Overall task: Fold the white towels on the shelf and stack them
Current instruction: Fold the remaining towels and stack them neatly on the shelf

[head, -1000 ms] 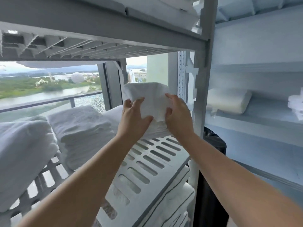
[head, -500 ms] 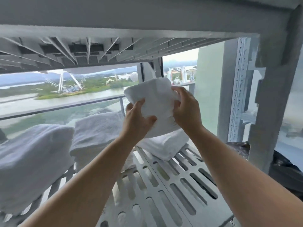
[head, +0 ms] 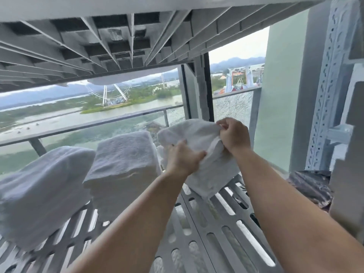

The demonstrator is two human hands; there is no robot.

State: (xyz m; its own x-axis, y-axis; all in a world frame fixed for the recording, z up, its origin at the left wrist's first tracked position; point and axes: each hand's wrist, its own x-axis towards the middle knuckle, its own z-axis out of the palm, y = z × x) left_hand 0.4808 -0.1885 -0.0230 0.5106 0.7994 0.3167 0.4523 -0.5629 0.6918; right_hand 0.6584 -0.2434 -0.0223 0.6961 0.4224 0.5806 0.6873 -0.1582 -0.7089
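A white towel (head: 194, 134) is lifted above the slotted grey shelf (head: 218, 231), bunched between both hands. My left hand (head: 182, 157) grips its near lower side. My right hand (head: 233, 134) pinches its upper right edge, fingers curled. Beneath it lies a low pile of folded white towels (head: 214, 179) on the shelf. To the left stands a taller stack of folded white towels (head: 124, 166). Another bulky white towel pile (head: 41, 192) is at the far left.
The ribbed underside of the upper shelf (head: 118, 42) hangs close overhead. A perforated metal upright (head: 327, 99) and the shelf post stand at the right, with a dark bag (head: 309, 184) beside them. A window and railing lie behind the shelf.
The towel has come down and toward me off the pile's top. My right hand has shifted from holding its side to pinching its upper edge. The view has tilted upward and closer.
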